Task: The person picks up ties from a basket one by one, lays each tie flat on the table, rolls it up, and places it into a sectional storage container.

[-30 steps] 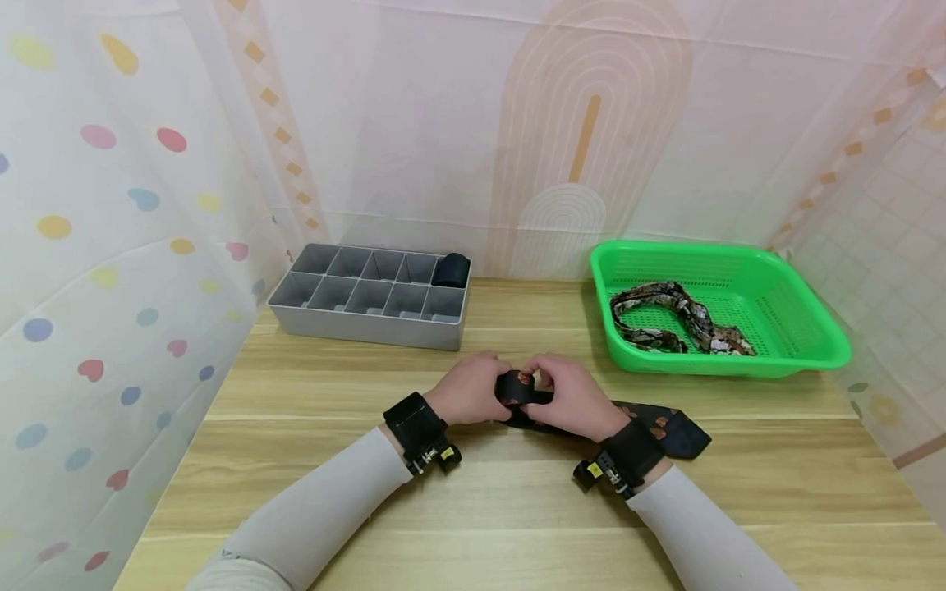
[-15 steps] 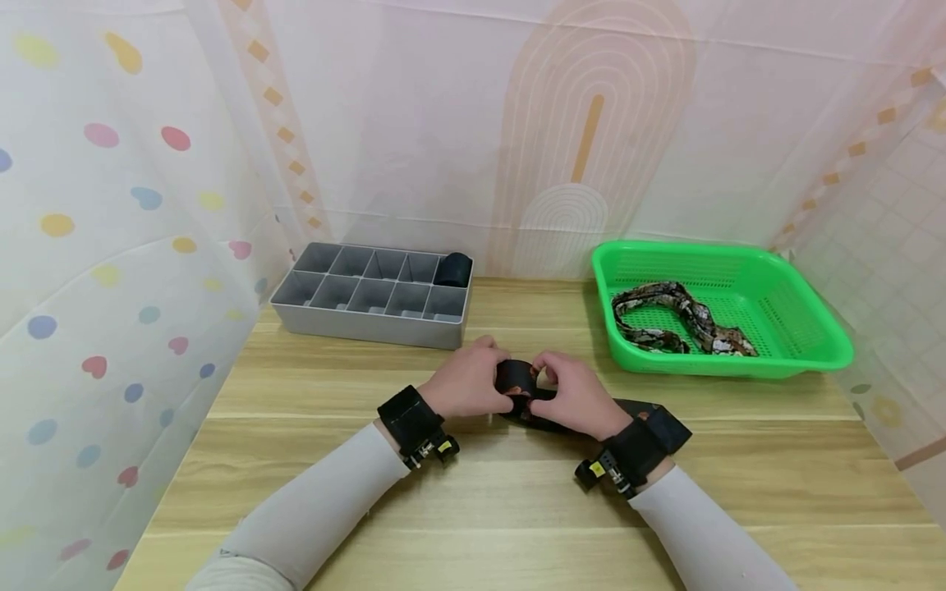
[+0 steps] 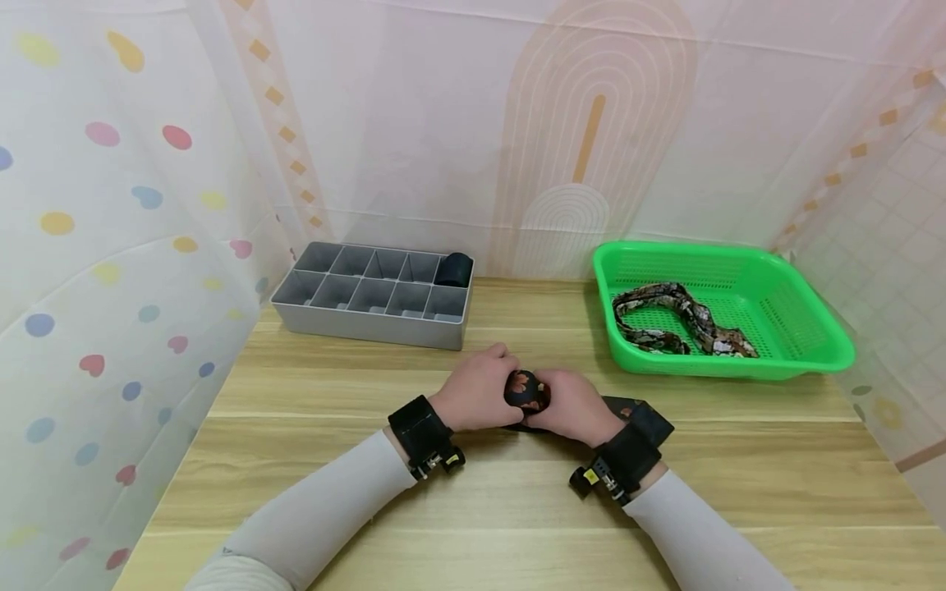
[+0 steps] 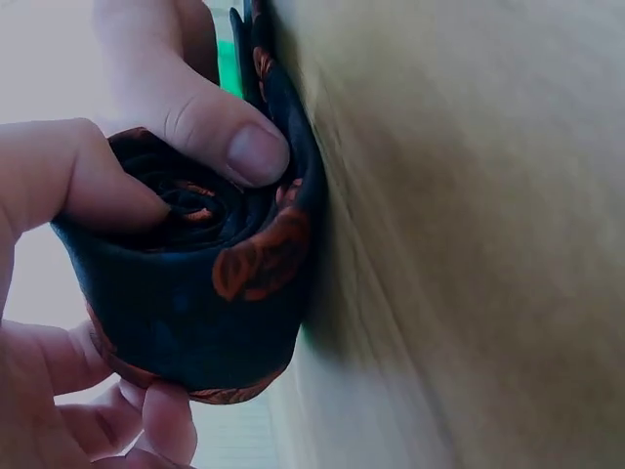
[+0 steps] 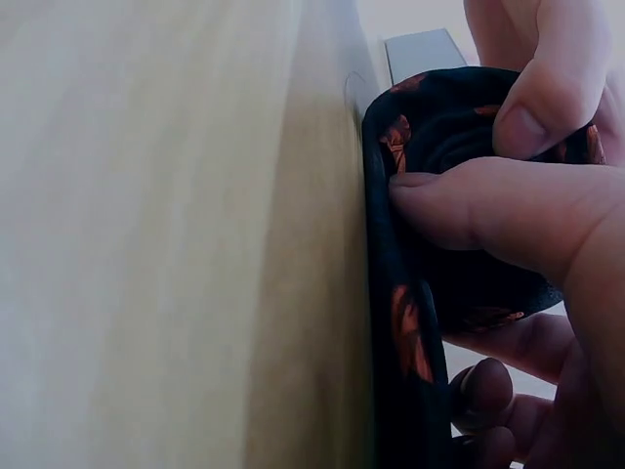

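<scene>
A dark necktie point(image 3: 527, 391) with orange-brown motifs is partly wound into a thick roll on the table, its coiled end visible in the left wrist view. My left hand point(image 3: 479, 389) grips the roll from the left, thumb against the coil point(image 4: 195, 322) and fingers curled behind it. From the right, my right hand point(image 3: 575, 408) pinches the roll, its thumb point(image 5: 459, 205) where the flat strip meets the coil. The loose wide tail point(image 3: 624, 407) runs rightward, partly hidden under my right hand and wrist strap.
A grey divided box point(image 3: 369, 328) stands behind to the left, with a dark rolled item point(image 3: 454, 269) in its back right compartment. At the back right, a green basket point(image 3: 732, 367) holds a crumpled patterned fabric strip point(image 3: 691, 316). Patterned curtains border the wooden table point(image 3: 473, 509).
The necktie's roll has turned, now showing an orange motif on top. Its loose tail has been drawn leftward and looks shorter. Both hands stay around the roll with shifted fingers.
</scene>
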